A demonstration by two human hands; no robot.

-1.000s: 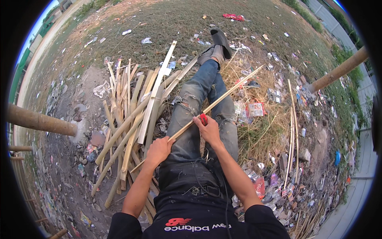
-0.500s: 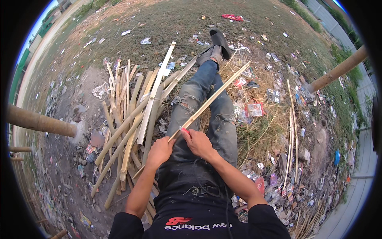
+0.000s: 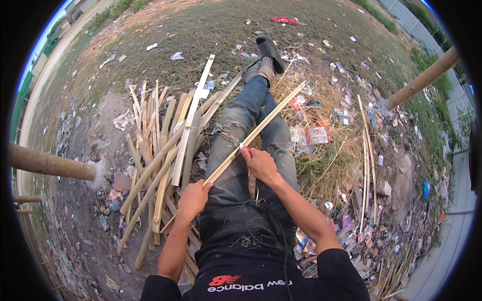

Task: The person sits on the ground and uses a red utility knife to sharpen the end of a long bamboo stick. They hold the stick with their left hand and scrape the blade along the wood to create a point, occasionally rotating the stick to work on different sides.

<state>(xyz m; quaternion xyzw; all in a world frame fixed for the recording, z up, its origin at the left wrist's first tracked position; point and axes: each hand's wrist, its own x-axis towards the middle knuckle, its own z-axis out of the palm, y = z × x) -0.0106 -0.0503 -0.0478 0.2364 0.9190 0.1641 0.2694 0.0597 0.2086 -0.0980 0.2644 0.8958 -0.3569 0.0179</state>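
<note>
A long, pale bamboo strip (image 3: 273,115) slants across my outstretched legs, its far end up and to the right. My left hand (image 3: 194,199) is closed around it near my lap, and the strip's near end runs on past my wrist toward the lower left. Closed on a small red-handled knife (image 3: 245,150), my right hand (image 3: 262,167) is above my thigh. The knife's short pale blade lies against the strip's edge; my fingers cover most of the handle.
A heap of bamboo poles and split strips (image 3: 163,168) lies to my left. Thin strips (image 3: 368,155) rest on the ground at right, beyond dry grass (image 3: 329,165) and litter. Thick bamboo posts stand at left (image 3: 52,163) and right (image 3: 424,78).
My right hand and the knife have slid away from my left hand, up along the bamboo strip. My left hand has drawn slightly nearer my body, still gripping the strip.
</note>
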